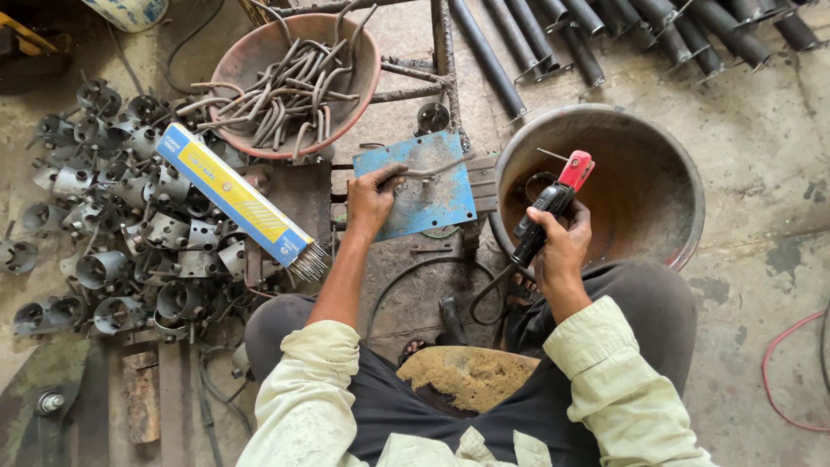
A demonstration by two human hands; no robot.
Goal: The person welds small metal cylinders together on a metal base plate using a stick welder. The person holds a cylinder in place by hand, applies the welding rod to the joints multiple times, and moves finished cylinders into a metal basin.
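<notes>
My left hand [372,197] grips one end of a bent metal rod [437,169] and presses it onto a blue metal plate [432,203]. My right hand [560,246] holds a welding electrode holder [553,201] with a black grip and a red jaw, a thin electrode sticking from its tip. The holder hovers over the rim of a large rusty metal bowl [657,199], just right of the blue plate.
A round pan [251,60] with several bent rods sits at the top. A blue and yellow box of electrodes [233,195] lies on a heap of grey metal sockets [104,216] at left. Dark pipes [605,35] lie top right. A red cable [778,363] curls at right.
</notes>
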